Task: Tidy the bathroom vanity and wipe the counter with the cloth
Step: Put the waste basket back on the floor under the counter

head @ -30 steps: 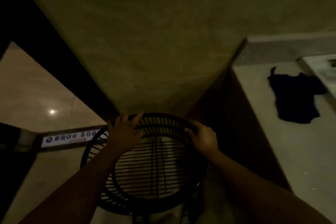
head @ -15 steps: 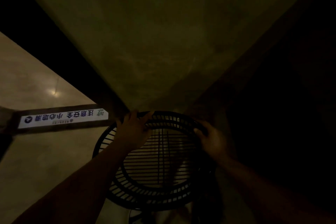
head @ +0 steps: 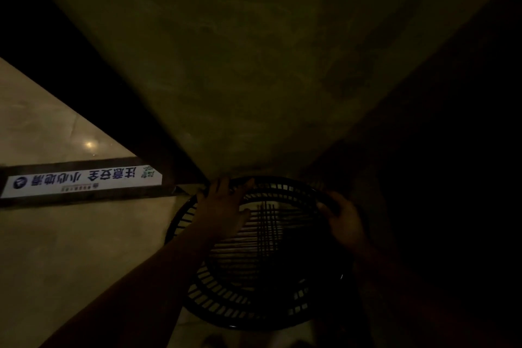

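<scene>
A round black slatted basket [head: 243, 309] stands on the floor, close against the foot of the wall. My left hand [head: 223, 206] lies over its far left rim, fingers draped over the outside and thumb inside. My right hand [head: 346, 219] grips the far right rim with curled fingers. Nothing can be made out inside the basket in this dim light. The counter and the cloth are out of view.
A beige wall [head: 254, 65] rises right behind the basket. On the left, a white warning strip with blue lettering [head: 82, 181] marks a dark threshold in the glossy floor [head: 56, 263]. The area to the right [head: 452, 206] is in deep shadow.
The view has swung left and down, so the counter and the dark cloth have left the frame. Both hands stay on the basket rim, which sits nearer the wall corner.
</scene>
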`<state>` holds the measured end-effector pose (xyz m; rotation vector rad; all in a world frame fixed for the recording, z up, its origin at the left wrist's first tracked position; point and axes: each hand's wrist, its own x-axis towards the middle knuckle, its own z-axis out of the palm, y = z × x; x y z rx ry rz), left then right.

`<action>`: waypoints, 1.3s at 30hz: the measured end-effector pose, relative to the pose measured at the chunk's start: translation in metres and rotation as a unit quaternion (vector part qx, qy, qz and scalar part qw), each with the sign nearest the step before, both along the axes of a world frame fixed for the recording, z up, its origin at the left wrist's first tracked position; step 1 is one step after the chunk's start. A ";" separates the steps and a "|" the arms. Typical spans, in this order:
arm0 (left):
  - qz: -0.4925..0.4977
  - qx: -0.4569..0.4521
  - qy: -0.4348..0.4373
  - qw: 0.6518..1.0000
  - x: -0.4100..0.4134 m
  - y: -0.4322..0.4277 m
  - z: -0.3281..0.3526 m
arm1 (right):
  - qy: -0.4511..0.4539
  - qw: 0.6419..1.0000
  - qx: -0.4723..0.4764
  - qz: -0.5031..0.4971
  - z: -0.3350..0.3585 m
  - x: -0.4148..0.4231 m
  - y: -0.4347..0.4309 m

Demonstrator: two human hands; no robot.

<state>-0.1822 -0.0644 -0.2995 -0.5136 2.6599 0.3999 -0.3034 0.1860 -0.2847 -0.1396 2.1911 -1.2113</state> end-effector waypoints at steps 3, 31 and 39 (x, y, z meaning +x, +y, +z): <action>0.003 0.016 -0.043 0.999 -0.003 0.003 -0.013 | -0.021 1.000 0.004 -0.010 -0.011 -0.001 0.001; -0.004 0.023 0.033 0.999 0.019 0.034 0.215 | 0.140 0.953 0.227 0.143 0.206 0.042 -0.020; -0.020 0.016 0.060 0.998 0.027 0.053 0.350 | 0.184 0.953 0.211 0.113 0.340 0.061 -0.013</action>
